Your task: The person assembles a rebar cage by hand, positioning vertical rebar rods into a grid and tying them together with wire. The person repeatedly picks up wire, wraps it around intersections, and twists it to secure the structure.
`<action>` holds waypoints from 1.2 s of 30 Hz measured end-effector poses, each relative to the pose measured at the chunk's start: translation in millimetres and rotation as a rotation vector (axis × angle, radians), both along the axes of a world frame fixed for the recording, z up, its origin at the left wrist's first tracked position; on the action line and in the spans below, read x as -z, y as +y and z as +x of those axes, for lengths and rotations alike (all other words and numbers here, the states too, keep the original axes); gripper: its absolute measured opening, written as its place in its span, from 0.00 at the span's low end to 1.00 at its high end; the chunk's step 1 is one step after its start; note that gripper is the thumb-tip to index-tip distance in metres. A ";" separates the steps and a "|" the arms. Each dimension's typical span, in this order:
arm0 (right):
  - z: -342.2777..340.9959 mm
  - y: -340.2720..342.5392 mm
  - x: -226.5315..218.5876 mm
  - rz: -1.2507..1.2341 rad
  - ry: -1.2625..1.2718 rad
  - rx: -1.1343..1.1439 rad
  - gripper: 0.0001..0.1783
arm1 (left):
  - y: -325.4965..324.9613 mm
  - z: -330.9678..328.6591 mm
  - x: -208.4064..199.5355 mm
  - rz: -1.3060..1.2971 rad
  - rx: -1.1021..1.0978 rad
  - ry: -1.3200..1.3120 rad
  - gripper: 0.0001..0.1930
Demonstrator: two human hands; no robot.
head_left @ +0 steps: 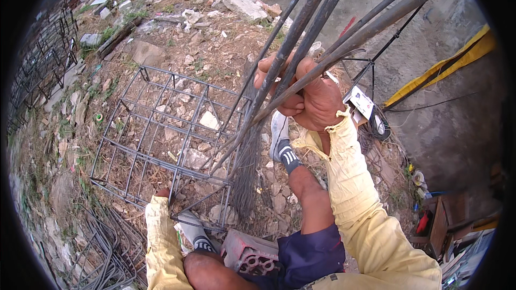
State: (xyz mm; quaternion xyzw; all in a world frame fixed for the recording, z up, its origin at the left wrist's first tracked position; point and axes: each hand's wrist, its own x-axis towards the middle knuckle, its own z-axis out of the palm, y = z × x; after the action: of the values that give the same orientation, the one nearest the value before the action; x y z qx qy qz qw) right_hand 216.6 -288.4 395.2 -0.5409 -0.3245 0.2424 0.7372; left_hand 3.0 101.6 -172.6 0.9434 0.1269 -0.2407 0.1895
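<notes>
My right hand [312, 96] is closed at the centre right, its fingers curled among several dark steel bars [309, 19]. These bars fan out toward the top and come together below the hand. A bundle of thin tie wire [247, 177] hangs or lies below them, along the right end of a rebar cage [185, 123]. The cage is a grid of bars and square hoops. At its near edge is my left hand [163, 193], mostly hidden by the yellowish sleeve; its fingers do not show.
A reddish hollow block [250, 249] sits between my legs. Loose bent bars [107, 252] lie at lower left, and more rebar cages [40, 59] stand at far left. Rubble and stones [244, 6] cover the ground. A yellow strap [441, 70] and a wooden box [435, 225] are on the right.
</notes>
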 end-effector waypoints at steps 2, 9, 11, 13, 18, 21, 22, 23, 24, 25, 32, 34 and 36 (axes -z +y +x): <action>7.0 1.2 5.5 -0.033 -0.029 -0.010 0.28 | -4.3 5.3 1.6 -0.012 -0.014 -0.017 0.17; 2.7 -2.0 11.5 0.185 -0.090 -0.116 0.42 | -30.3 3.1 45.1 -0.080 -0.045 -0.061 0.18; 7.3 -3.5 18.6 0.168 -0.154 -0.024 0.36 | -24.9 2.2 59.3 -0.077 -0.073 -0.081 0.18; 4.3 20.3 13.6 0.317 -0.185 0.068 0.29 | 52.8 -23.5 47.8 0.015 -0.195 -0.143 0.19; -24.7 41.3 0.4 0.033 -0.288 0.546 0.18 | -56.8 32.5 29.1 -0.081 0.096 -0.023 0.14; -28.3 63.8 -12.2 0.091 -0.340 0.622 0.14 | -19.3 19.6 7.8 -0.070 -0.039 0.016 0.16; -30.9 72.1 -19.3 0.133 -0.348 0.644 0.13 | 4.4 7.4 5.5 -0.068 -0.182 0.023 0.18; -30.9 71.9 -22.4 0.121 -0.339 0.641 0.12 | 13.4 1.6 3.7 -0.048 -0.181 0.016 0.18; -28.3 69.1 -21.8 0.086 -0.338 0.650 0.11 | 6.1 7.2 1.4 -0.045 -0.116 0.010 0.17; -27.0 67.9 -26.1 0.059 -0.362 0.668 0.11 | 1.1 10.5 0.5 -0.045 -0.071 -0.007 0.17; -22.6 62.1 -24.0 -0.041 -0.487 0.749 0.14 | -12.7 17.9 -15.7 -0.051 0.088 -0.056 0.15; -16.9 59.3 -20.5 -0.013 -0.452 0.800 0.13 | -12.9 17.1 -17.3 -0.043 0.119 -0.063 0.14; -18.7 56.6 -21.7 0.016 -0.456 0.816 0.12 | -17.0 16.7 -15.5 -0.044 0.152 -0.080 0.14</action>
State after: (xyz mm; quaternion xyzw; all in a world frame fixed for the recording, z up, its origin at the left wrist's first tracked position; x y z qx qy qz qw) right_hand 197.9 -231.9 416.9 -0.6581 -0.2409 -0.1949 0.6862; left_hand 19.7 84.6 -157.1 0.9548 0.0417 -0.2193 0.1963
